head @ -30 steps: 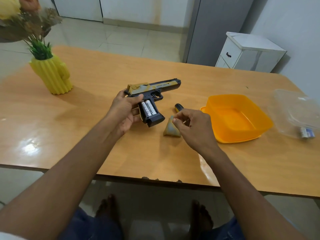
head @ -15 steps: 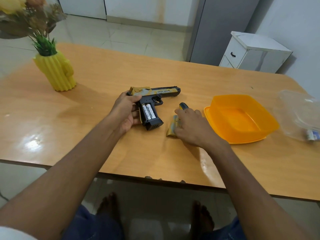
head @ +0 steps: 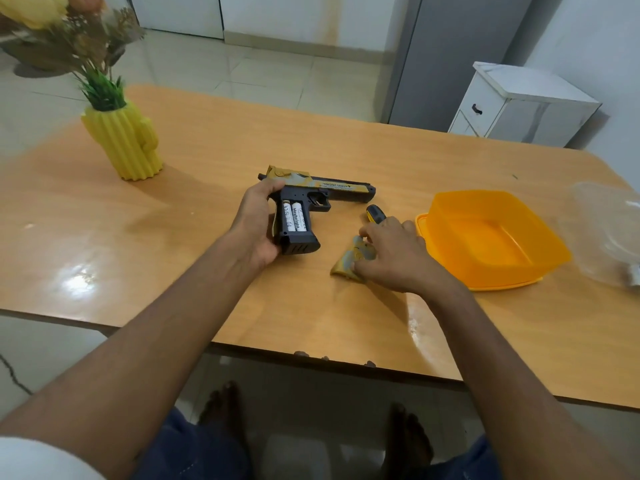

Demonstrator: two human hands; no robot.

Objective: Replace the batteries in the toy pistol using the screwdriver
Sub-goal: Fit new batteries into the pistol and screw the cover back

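Observation:
A black and gold toy pistol (head: 322, 190) lies on its side on the wooden table (head: 207, 161), barrel pointing right. Its grip is uncovered and shows two white batteries (head: 293, 220). My left hand (head: 254, 226) grips the back of the pistol's grip. The gold grip cover (head: 348, 263) lies flat on the table to the right of the pistol. My right hand (head: 391, 254) rests on the cover, fingers curled over its right side. The black and yellow handle of the screwdriver (head: 375, 213) pokes out just beyond my right fingers; its shaft is hidden.
An orange plastic tub (head: 485, 233) stands right of my right hand. A clear plastic bag (head: 606, 233) with small items lies at the far right edge. A yellow cactus-shaped vase (head: 124, 143) with flowers stands at the back left. A white cabinet (head: 519, 105) is beyond the table.
My right hand lowered the grip cover from standing on edge to flat on the table and now lies over it. The pistol settled lower, barrel level, in my left hand.

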